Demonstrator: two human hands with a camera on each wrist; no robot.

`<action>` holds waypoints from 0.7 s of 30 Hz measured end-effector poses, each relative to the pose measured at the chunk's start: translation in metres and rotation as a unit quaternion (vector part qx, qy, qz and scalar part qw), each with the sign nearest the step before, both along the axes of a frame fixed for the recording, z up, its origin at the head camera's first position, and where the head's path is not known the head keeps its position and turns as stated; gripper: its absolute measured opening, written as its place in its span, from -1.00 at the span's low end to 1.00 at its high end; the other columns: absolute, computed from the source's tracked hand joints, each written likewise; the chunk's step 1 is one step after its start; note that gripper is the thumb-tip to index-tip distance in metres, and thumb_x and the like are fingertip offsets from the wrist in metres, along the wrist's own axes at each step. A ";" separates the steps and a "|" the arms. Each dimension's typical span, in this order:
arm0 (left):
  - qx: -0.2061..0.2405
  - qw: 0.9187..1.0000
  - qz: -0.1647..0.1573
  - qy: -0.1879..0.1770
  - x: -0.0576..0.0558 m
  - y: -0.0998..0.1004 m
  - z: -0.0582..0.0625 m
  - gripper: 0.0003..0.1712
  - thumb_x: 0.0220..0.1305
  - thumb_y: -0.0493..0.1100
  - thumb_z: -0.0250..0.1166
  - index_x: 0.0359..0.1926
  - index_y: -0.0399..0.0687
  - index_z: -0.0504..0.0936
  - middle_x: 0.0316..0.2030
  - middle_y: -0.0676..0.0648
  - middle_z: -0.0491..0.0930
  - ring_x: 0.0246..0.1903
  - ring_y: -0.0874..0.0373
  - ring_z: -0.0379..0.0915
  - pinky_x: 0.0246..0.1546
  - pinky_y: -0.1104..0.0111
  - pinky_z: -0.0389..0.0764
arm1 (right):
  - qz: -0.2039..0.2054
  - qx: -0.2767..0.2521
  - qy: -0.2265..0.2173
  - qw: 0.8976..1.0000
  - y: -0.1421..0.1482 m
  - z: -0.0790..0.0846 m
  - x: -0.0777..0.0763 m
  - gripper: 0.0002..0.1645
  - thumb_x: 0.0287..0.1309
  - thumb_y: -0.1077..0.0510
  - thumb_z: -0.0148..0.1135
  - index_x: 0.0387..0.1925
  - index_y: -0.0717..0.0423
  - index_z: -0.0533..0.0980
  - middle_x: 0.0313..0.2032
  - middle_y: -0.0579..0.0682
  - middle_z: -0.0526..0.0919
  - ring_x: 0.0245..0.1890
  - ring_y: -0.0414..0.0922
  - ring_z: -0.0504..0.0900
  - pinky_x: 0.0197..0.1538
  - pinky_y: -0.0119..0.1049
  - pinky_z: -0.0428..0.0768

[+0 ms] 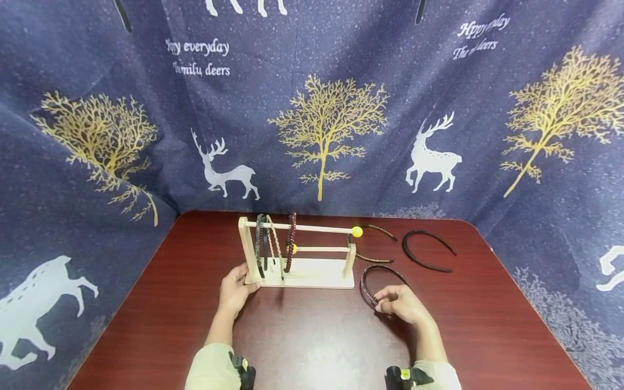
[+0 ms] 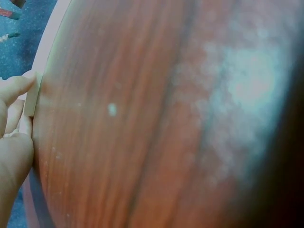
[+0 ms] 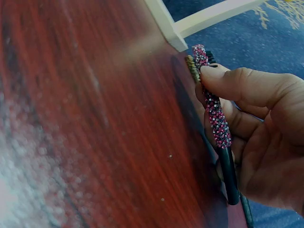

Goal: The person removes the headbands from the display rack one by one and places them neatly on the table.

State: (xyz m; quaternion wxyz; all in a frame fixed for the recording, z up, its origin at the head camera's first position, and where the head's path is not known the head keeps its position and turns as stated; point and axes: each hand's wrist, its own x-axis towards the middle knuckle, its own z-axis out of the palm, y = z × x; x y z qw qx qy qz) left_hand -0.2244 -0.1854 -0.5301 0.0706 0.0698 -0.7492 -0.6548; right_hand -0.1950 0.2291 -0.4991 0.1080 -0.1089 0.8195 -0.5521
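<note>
A pale wooden headband rack (image 1: 312,273) stands on the table, with a long upper bar and a shorter lower bar, each tipped by a yellow ball. My left hand (image 1: 234,290) grips the left end of its base, thumb and fingers on either side of the wood. Between thumb and fingers, my right hand (image 1: 402,303) pinches a dark headband (image 1: 365,281) crusted with pink and silver rhinestones (image 3: 217,116), right of the rack. On the upper bar hang a dark glittery headband (image 1: 260,246), a beige beaded headband (image 1: 275,246) and a dark red headband (image 1: 291,238).
Behind the rack's right end lies a thin brown-gold headband (image 1: 375,259). A black headband (image 1: 408,250) lies farther right on the red-brown table (image 1: 180,303). A blue curtain (image 1: 292,179) with deer and trees hangs behind the far edge.
</note>
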 end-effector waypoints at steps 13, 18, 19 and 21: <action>-0.003 1.000 0.000 0.000 -0.001 -0.002 0.006 -0.23 -0.11 -0.57 0.35 0.21 -0.41 0.32 0.16 -0.38 0.35 0.17 -0.19 0.25 0.07 0.22 0.46 | 0.007 0.029 0.008 1.000 -0.011 0.004 -0.015 -0.78 -0.22 0.50 0.19 -0.37 0.48 0.53 -0.54 0.20 0.63 -0.51 -0.11 0.58 -0.50 -0.39 0.54; 0.000 1.000 -0.004 -0.003 0.000 -0.001 0.003 -0.23 -0.10 -0.56 0.34 0.22 -0.40 0.31 0.17 -0.37 0.34 0.17 -0.17 0.25 0.05 0.24 0.47 | 0.023 0.018 0.016 0.999 -0.019 0.023 -0.001 -0.79 -0.17 0.53 0.19 -0.36 0.58 0.48 -0.53 0.30 0.60 -0.57 -0.12 0.51 -0.57 -0.35 0.51; 0.003 1.000 -0.003 -0.002 0.000 -0.001 0.003 -0.22 -0.10 -0.57 0.34 0.22 -0.40 0.31 0.17 -0.37 0.34 0.17 -0.17 0.25 0.05 0.25 0.47 | 0.023 0.018 0.020 0.999 -0.019 0.024 0.000 -0.79 -0.17 0.53 0.18 -0.36 0.57 0.48 -0.54 0.28 0.61 -0.59 -0.14 0.50 -0.59 -0.36 0.50; 0.004 1.000 -0.003 -0.001 0.000 -0.001 0.003 -0.22 -0.11 -0.57 0.34 0.22 -0.38 0.32 0.17 -0.36 0.34 0.17 -0.16 0.25 0.04 0.26 0.47 | 0.018 0.019 0.027 0.999 -0.020 0.026 0.002 -0.79 -0.14 0.52 0.19 -0.35 0.57 0.47 -0.55 0.25 0.60 -0.60 -0.15 0.49 -0.59 -0.36 0.51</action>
